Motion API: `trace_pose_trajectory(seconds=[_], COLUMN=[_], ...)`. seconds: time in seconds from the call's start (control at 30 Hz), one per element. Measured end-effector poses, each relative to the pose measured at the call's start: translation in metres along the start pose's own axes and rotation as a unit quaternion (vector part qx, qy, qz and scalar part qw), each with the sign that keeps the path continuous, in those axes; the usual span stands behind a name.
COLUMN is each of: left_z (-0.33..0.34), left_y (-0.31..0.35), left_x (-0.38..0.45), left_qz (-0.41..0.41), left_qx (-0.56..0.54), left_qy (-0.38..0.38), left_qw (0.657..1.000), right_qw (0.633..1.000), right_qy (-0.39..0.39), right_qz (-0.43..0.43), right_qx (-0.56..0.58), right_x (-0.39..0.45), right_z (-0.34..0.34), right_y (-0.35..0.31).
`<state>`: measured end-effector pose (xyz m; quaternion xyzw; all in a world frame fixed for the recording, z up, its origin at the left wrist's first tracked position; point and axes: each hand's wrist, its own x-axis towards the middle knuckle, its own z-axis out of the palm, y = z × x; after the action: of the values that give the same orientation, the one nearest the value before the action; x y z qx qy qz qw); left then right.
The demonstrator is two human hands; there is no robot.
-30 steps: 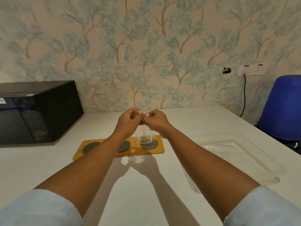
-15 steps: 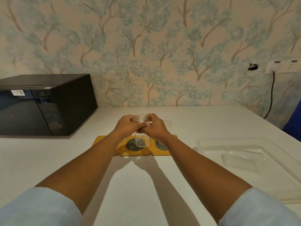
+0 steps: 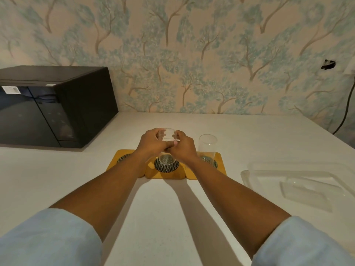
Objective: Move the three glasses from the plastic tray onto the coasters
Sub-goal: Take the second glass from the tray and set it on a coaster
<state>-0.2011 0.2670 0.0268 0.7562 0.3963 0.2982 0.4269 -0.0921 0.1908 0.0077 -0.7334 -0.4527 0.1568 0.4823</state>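
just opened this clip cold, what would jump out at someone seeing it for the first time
Two bare hands meet at the centre, the left hand and right hand together gripping a clear glass over the middle yellow coaster. Just to its right a second glass stands upright on the right coaster. A black microwave fills the left side against the tree-patterned wallpaper, and a clear plastic tray sits at the right.

glass (image 3: 166, 150) upright over middle coaster (image 3: 166, 170) | second glass (image 3: 207, 146) on right coaster (image 3: 219, 166) | tray (image 3: 299, 186) right

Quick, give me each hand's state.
Left hand: closed on the glass over the middle coaster.
Right hand: closed on the same glass.
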Motion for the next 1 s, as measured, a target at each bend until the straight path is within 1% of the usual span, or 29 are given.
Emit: trace_pose_trajectory(seconds=[0.2, 0.37, 0.7, 0.8, 0.87, 1.0], left_z=[0.003, 0.007, 0.007, 0.008, 0.008, 0.009], left_y=[-0.013, -0.021, -0.029, -0.028, -0.024, -0.003], left_x=[0.010, 0.012, 0.013, 0.012, 0.010, 0.006], left_qz=[-0.022, -0.022, -0.031, -0.025, -0.010, 0.035], left_qx=[0.008, 0.022, 0.043, 0.064, 0.058, -0.024], left_qy=[-0.014, -0.021, -0.008, 0.007, 0.032, 0.099], left_qw=[1.000, 0.999, 0.999, 0.998, 0.998, 0.994], right_qw=[1.000, 1.000, 0.999, 0.999, 0.998, 0.997], right_qy=[-0.009, -0.012, -0.012, -0.009, -0.005, 0.039], right_qz=[0.003, 0.010, 0.026, 0.027, 0.027, 0.011], right_qx=[-0.017, -0.022, -0.027, -0.036, -0.047, -0.072], right_x=[0.006, 0.005, 0.000, -0.001, -0.003, -0.003], right_z=[0.009, 0.014, 0.021, 0.019, 0.015, 0.001], right_y=[0.011, 0.018, 0.017, 0.014, 0.009, -0.003])
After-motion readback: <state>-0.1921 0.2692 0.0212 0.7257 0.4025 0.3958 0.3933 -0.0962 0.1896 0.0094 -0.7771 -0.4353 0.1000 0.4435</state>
